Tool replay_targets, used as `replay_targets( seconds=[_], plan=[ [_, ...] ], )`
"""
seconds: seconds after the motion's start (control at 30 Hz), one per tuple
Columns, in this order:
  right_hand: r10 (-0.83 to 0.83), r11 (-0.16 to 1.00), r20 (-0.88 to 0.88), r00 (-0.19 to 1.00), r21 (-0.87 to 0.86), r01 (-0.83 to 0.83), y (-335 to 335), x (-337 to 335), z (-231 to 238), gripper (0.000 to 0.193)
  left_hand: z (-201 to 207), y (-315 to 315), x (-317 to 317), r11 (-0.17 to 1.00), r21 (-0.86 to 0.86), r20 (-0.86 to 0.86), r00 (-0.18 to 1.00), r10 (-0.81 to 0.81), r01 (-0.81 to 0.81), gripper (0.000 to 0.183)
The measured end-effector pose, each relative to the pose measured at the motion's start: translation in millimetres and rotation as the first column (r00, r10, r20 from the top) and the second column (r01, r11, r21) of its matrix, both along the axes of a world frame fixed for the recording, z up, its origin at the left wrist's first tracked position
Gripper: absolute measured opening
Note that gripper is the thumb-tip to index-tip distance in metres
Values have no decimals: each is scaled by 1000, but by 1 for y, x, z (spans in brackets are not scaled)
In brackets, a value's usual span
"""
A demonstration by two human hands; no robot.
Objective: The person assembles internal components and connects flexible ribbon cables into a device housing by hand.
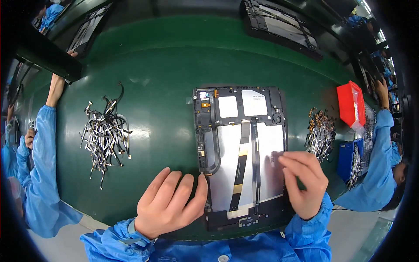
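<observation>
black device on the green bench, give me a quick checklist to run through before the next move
1. Device flat on the green bench, inner side up: ok.
2. Left hand at the device's left edge, a fingertip by the lower end of the curved black cable: ok.
3. That cable's end fully seated: cannot tell, too small and close to the finger.
4. Right hand off the device: cannot tell, fingertips are over its right side, contact unclear.
5. Left cable pile apart from the device: ok.
6. Red bin and blue bin apart from the device: ok.
</observation>
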State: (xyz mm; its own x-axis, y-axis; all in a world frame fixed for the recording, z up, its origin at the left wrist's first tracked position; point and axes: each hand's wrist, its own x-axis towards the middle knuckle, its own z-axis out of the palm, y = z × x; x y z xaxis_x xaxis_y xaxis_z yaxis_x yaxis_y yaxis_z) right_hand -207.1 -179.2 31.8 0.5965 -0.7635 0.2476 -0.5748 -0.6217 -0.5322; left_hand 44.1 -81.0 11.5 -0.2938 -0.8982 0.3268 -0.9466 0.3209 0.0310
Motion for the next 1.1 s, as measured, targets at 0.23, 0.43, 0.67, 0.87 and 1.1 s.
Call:
replay_targets(
  seconds=[0.23, 0.43, 0.67, 0.87, 1.1],
  plan=[
    [-261, 910, -134, 956, 298, 290, 21, -10, -14, 55, 0, 16, -6, 958, 287, -470, 867, 164, -25, 52],
    [-456, 758, 603, 655, 648, -68, 4, 5, -11, 73, 14, 0, -9, 957, 291, -810, 533, 244, 5, 43],
    [-370, 729, 701, 610, 626, -277, -99, 91, 4, 68, 1, -67, 110, 833, -218, -31, 857, 514, -508, 13],
    [-354, 834, 779, 518, 513, -201, -209, 205, -38, 63, -23, -66, 124, 802, -225, 11, 822, 570, -553, 10],
    [-333, 923, 527, 782, 352, 155, -270, 232, -70, 58, -12, -79, 125, 801, -59, -333, 768, 547, -596, 5]
  ],
)
